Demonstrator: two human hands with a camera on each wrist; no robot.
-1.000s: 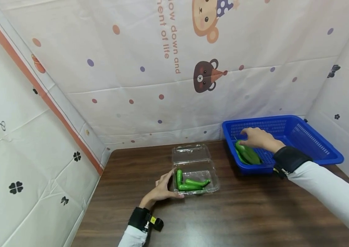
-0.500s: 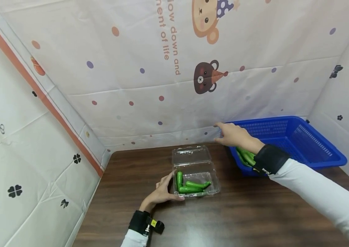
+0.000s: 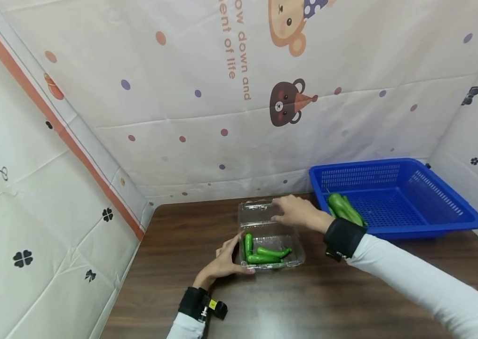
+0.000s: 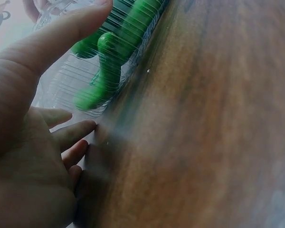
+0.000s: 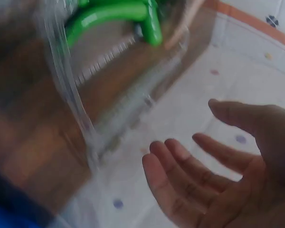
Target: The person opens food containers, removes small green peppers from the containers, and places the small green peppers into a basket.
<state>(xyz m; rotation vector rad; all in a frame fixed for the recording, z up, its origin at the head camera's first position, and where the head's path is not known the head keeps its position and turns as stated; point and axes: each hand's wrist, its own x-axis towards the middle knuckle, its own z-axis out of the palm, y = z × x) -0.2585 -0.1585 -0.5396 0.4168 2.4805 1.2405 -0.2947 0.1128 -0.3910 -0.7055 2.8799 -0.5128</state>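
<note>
The clear plastic box (image 3: 270, 245) sits on the brown table (image 3: 349, 301), its hinged lid (image 3: 260, 212) lying open toward 12 o'clock. Three green peppers (image 3: 264, 252) lie inside it. The left hand (image 3: 224, 261) steadies the box from its 9 o'clock side, thumb along the near edge and fingers against the wall, lightly curled round that corner. The right hand (image 3: 296, 213) hovers at the lid's 3 o'clock edge with fingers spread and relaxed, holding nothing; whether the fingertips touch the lid I cannot tell. The step in hand looks like closing the box. The next move calls for catching the lid's far rim and folding it toward 6 o'clock while the left hand keeps the box from sliding. More peppers lie in the blue basket (image 3: 442, 214) at 3 o'clock.
</note>
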